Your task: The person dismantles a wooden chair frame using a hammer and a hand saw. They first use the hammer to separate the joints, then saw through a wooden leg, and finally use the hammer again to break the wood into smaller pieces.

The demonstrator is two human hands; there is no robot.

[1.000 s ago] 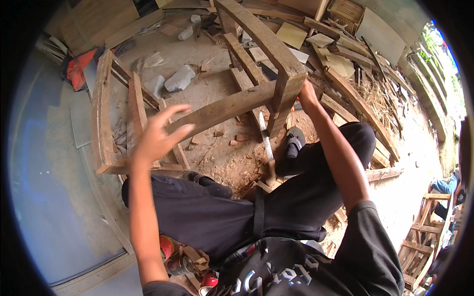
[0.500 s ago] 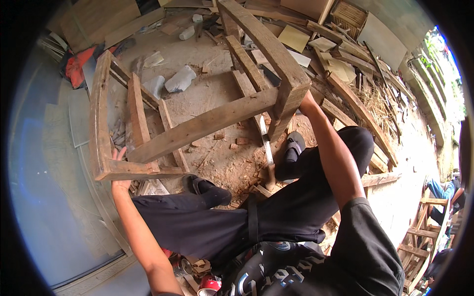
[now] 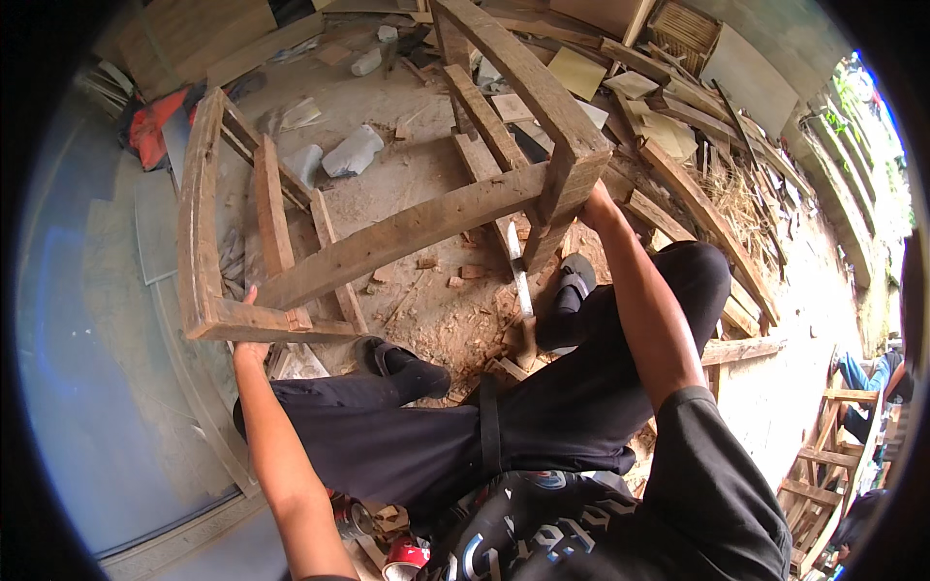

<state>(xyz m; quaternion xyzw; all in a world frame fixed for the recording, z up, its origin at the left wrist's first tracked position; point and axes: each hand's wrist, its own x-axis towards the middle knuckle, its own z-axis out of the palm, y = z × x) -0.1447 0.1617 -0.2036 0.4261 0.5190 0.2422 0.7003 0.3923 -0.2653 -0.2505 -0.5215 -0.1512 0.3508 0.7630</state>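
A large wooden frame (image 3: 397,235), made of rough brown bars joined at the corners, is held up in front of me over my legs. My left hand (image 3: 250,347) grips the short bar at its near left corner, with the thumb up over the bar and the other fingers hidden beneath. My right hand (image 3: 599,208) is closed around the post at the near right corner; the wood hides most of its fingers. On the ground between my feet, below the frame, a tool with a pale blade and a wooden handle (image 3: 526,339) stands out.
Scrap planks (image 3: 702,218) are piled to the right and far right. White lumps (image 3: 354,152) lie on the dirt floor beyond the frame. A bluish panel (image 3: 97,368) borders my left side. By my left forearm lies a red can (image 3: 405,557). Another wooden frame (image 3: 821,465) and a person (image 3: 862,373) are at far right.
The frame's near left corner has risen slightly. My left hand's fingers, earlier spread up behind the short bar, have shifted under it, with the thumb over it. My right hand keeps its grip.
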